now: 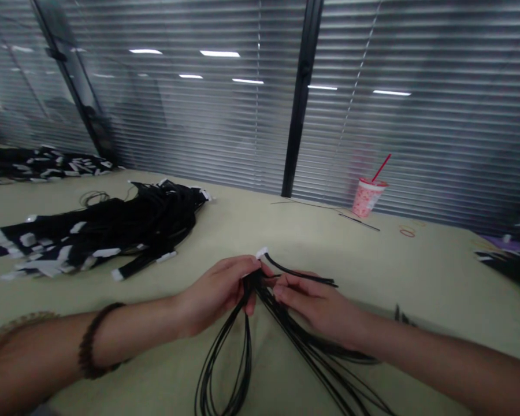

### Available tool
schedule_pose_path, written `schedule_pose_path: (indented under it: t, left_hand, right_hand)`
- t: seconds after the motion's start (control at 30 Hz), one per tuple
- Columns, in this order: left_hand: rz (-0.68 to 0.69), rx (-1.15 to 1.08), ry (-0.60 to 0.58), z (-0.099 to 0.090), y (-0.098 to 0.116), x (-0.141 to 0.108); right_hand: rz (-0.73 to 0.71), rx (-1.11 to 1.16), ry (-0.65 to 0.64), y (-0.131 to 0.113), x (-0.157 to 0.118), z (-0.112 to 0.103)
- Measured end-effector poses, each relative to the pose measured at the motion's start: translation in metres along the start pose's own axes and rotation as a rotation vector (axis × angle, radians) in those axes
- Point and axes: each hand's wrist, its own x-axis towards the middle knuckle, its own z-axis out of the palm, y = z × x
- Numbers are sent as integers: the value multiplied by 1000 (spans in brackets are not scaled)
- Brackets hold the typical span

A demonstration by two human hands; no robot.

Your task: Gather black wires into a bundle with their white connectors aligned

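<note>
My left hand (231,284) is closed around a bundle of thin black cables (281,315) near a white connector (261,253) that sticks up past the thumb. Loops of the cable hang below this hand toward the table's near edge. Close beside it on the right, my right hand (309,297) pinches at the bundle with thumb and forefinger. What lies between those fingertips is too small to make out. A short black cable end runs from the white connector over the right hand's knuckles.
A large heap of black cables with white connectors (156,216) lies at left on the pale table (242,222), another pile (47,163) behind it. Toward the window blinds stand a pink cup with a straw (368,196), a thin dark rod (359,222) and rubber bands (407,231). More cables (509,266) lie far right.
</note>
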Motion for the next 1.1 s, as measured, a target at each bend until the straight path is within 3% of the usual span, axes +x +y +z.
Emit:
schedule_pose_path:
  t: [0.13, 0.33, 0.53, 0.73, 0.9, 1.1]
  left_hand:
    - [-31, -37, 8, -4, 1, 2]
    - [-77, -9, -70, -7, 4, 5]
    - [-59, 155, 40, -7, 1, 4]
    - [-131, 123, 57, -4, 5, 2]
    - [-90, 88, 108, -4, 7, 3]
    - [-103, 49, 86, -2, 11, 1]
  right_hand:
    - [-23, -91, -8, -3, -1, 0]
    - [-104, -170, -83, -1, 1, -6]
    - [-73, -177, -186, 4, 2, -9]
    - [-204, -355, -65, -14, -7, -22]
    - [-91, -109, -187, -45, -13, -45]
    - [36, 241, -84, -45, 2, -63]
